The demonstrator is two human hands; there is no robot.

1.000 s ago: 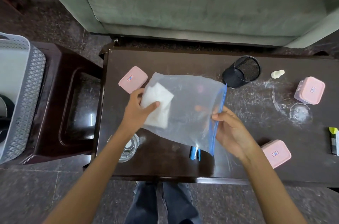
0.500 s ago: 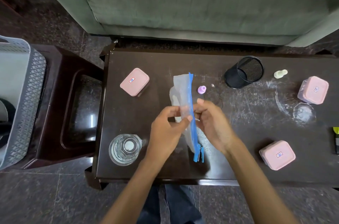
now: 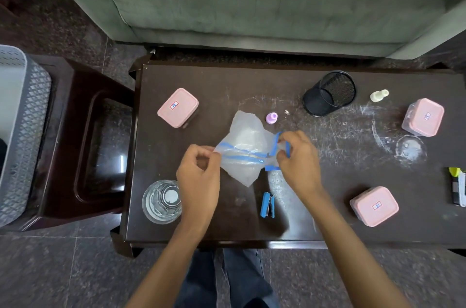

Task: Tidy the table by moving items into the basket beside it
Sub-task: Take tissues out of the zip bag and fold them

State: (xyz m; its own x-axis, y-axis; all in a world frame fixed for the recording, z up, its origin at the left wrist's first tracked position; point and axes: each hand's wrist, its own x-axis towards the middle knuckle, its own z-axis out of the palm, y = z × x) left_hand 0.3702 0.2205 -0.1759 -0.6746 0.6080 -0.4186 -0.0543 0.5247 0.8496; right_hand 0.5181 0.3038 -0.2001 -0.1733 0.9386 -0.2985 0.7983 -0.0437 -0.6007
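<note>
- Head view, nearest first: small blue stapler (image 3: 267, 205) and clear glass jar (image 3: 162, 201) on the near part of the dark wooden table (image 3: 252, 85).
- Just past those: left hand (image 3: 199, 176) and right hand (image 3: 298, 161), apart, each pinched on an end of the crumpled clear zip bag with blue seal strip (image 3: 245, 151). Bag held mid-table, seal running left to right between the hands.
- Far left, beside the table: grey lattice plastic basket (image 3: 25, 116). Left hand nearer, so probably a leftward carry.
- Further back: pink lidded box (image 3: 177, 107), black mesh pen cup (image 3: 329, 93).
</note>
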